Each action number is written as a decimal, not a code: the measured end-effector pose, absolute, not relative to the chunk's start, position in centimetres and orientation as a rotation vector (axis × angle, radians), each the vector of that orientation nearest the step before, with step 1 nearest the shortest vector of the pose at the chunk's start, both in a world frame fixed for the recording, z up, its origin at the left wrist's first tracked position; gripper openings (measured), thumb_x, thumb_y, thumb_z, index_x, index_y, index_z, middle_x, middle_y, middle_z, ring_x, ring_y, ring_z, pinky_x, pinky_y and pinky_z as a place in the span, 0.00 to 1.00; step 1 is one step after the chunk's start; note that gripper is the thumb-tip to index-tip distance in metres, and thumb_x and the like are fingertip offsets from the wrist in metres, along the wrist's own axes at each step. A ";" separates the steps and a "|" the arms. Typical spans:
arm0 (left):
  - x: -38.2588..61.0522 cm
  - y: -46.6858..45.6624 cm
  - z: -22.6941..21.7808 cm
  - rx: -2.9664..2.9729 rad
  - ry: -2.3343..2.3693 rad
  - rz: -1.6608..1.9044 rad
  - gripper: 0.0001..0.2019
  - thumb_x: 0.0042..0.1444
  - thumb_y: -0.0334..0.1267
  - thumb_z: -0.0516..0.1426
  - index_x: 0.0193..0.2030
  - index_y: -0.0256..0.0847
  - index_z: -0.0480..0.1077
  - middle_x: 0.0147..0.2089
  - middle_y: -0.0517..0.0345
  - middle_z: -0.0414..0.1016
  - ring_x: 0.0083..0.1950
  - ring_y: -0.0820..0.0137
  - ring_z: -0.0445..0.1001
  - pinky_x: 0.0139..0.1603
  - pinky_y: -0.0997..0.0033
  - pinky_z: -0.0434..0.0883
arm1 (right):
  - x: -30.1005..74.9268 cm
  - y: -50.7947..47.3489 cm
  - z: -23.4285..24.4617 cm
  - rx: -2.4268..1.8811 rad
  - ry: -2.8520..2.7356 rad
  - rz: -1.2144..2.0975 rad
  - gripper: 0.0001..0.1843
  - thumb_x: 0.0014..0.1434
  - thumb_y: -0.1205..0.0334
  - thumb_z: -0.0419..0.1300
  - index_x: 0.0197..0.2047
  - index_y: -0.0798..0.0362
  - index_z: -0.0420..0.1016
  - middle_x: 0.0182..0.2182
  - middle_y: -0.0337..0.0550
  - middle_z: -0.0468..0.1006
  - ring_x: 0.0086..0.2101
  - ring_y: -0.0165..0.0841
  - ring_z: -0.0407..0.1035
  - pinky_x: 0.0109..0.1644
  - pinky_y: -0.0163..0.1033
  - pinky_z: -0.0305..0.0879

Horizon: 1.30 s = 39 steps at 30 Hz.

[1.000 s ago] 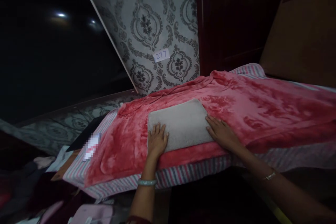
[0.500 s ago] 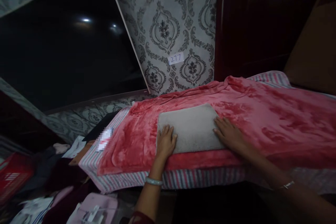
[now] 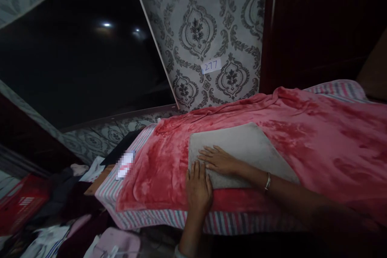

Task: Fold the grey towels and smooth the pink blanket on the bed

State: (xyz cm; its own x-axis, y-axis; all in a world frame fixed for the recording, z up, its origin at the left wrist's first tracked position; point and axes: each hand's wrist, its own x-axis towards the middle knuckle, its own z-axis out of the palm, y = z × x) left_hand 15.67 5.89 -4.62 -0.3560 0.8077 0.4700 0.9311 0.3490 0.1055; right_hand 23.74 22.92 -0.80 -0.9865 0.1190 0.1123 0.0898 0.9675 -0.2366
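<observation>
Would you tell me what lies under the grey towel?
The grey towel lies on a red fleece blanket, itself over a striped sheet. The blanket's part beneath the towel is hidden.

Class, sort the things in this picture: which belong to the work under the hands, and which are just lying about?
In the work: grey cloth, left hand, right hand, red blanket beneath.
Lying about: red crate, heaped clothes, wall label.

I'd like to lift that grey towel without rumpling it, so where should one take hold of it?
Take the grey towel by its near left corner, coming from the near side. It lies flat on the pink blanket, and both the left hand and the right hand rest open at that corner, so it is probably the easiest part to reach.
</observation>
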 end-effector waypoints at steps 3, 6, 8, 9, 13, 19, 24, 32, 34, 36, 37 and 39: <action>15.5 5.9 -5.1 -1.540 -2.238 -0.542 0.24 0.66 0.32 0.47 0.67 0.36 0.67 0.70 0.43 0.66 0.72 0.55 0.63 0.69 0.43 0.64 | 22.3 25.9 -1.0 -0.127 -2.973 0.285 0.31 0.72 0.46 0.46 0.74 0.42 0.56 0.73 0.44 0.50 0.72 0.45 0.40 0.72 0.64 0.40; 15.4 5.8 -5.4 -1.528 -2.205 -0.591 0.24 0.65 0.32 0.47 0.67 0.38 0.68 0.69 0.45 0.67 0.72 0.56 0.63 0.69 0.45 0.64 | 20.8 28.6 -1.2 -0.194 -2.947 0.223 0.32 0.71 0.45 0.47 0.75 0.41 0.54 0.74 0.45 0.49 0.72 0.46 0.42 0.71 0.64 0.42; 15.4 5.7 -5.7 -1.520 -2.208 -0.616 0.25 0.65 0.31 0.48 0.68 0.40 0.67 0.70 0.47 0.67 0.72 0.57 0.63 0.70 0.45 0.64 | 20.0 30.1 -1.2 -0.320 -2.934 0.203 0.33 0.71 0.43 0.47 0.75 0.41 0.54 0.73 0.46 0.51 0.71 0.46 0.45 0.71 0.62 0.43; 15.4 5.6 -5.8 -1.519 -2.212 -0.623 0.25 0.65 0.31 0.48 0.68 0.41 0.67 0.70 0.47 0.67 0.72 0.57 0.62 0.70 0.45 0.64 | 19.6 30.8 -1.1 -0.406 -2.925 0.195 0.33 0.70 0.42 0.46 0.74 0.42 0.55 0.73 0.46 0.53 0.71 0.46 0.46 0.71 0.62 0.44; 15.2 5.6 -6.1 -1.512 -2.221 -0.621 0.26 0.65 0.31 0.47 0.68 0.41 0.67 0.70 0.48 0.66 0.72 0.58 0.62 0.70 0.45 0.64 | 19.1 32.7 -0.2 -0.715 -2.915 0.196 0.34 0.71 0.43 0.42 0.74 0.47 0.56 0.71 0.49 0.56 0.70 0.47 0.50 0.71 0.62 0.44; 14.7 5.9 -6.2 -1.503 -2.224 -0.650 0.25 0.66 0.31 0.46 0.67 0.40 0.67 0.70 0.47 0.67 0.72 0.57 0.63 0.69 0.46 0.65 | 22.5 32.7 -0.6 -0.790 -2.802 0.134 0.34 0.70 0.42 0.45 0.74 0.45 0.58 0.72 0.50 0.54 0.71 0.49 0.45 0.70 0.67 0.41; 14.3 6.2 -6.0 -1.520 -2.213 -0.669 0.24 0.67 0.33 0.45 0.66 0.38 0.69 0.69 0.46 0.68 0.71 0.57 0.64 0.69 0.46 0.64 | 30.7 36.2 -1.8 -0.927 -2.724 0.096 0.33 0.70 0.42 0.43 0.73 0.43 0.59 0.72 0.48 0.56 0.70 0.49 0.47 0.70 0.68 0.43; 14.3 6.3 -5.4 -1.526 -2.221 -0.638 0.24 0.68 0.35 0.44 0.66 0.38 0.69 0.69 0.46 0.68 0.72 0.58 0.64 0.70 0.48 0.64 | 37.9 38.9 -3.5 -1.226 -2.486 0.300 0.34 0.71 0.48 0.39 0.75 0.49 0.54 0.70 0.49 0.59 0.68 0.49 0.53 0.69 0.65 0.53; 14.3 6.3 -5.4 -1.532 -2.225 -0.625 0.24 0.68 0.37 0.45 0.67 0.37 0.68 0.70 0.45 0.67 0.72 0.58 0.63 0.71 0.48 0.63 | 39.6 37.4 -4.5 -1.153 -2.430 0.315 0.35 0.70 0.48 0.41 0.75 0.52 0.54 0.70 0.50 0.58 0.68 0.47 0.54 0.70 0.60 0.54; 14.1 6.0 -5.3 -1.552 -2.233 -0.617 0.24 0.68 0.39 0.47 0.68 0.37 0.67 0.71 0.44 0.65 0.73 0.57 0.62 0.71 0.47 0.62 | 42.0 35.3 -5.2 -1.036 -2.405 0.368 0.36 0.69 0.46 0.42 0.76 0.52 0.52 0.71 0.50 0.55 0.69 0.46 0.51 0.71 0.57 0.54; 13.9 5.7 -5.2 -1.584 -2.228 -0.611 0.25 0.67 0.41 0.49 0.69 0.38 0.65 0.71 0.44 0.64 0.73 0.56 0.61 0.71 0.46 0.62 | 43.3 34.1 -5.5 -0.968 -2.412 0.404 0.37 0.69 0.45 0.43 0.76 0.51 0.51 0.72 0.49 0.53 0.70 0.46 0.49 0.71 0.57 0.53; 13.2 5.0 -4.9 -1.714 -2.190 -0.589 0.29 0.64 0.45 0.55 0.71 0.41 0.62 0.74 0.45 0.60 0.75 0.54 0.57 0.71 0.44 0.61 | 45.8 31.7 -5.9 -0.832 -2.470 0.462 0.41 0.66 0.40 0.48 0.77 0.48 0.49 0.74 0.46 0.49 0.71 0.46 0.45 0.71 0.59 0.52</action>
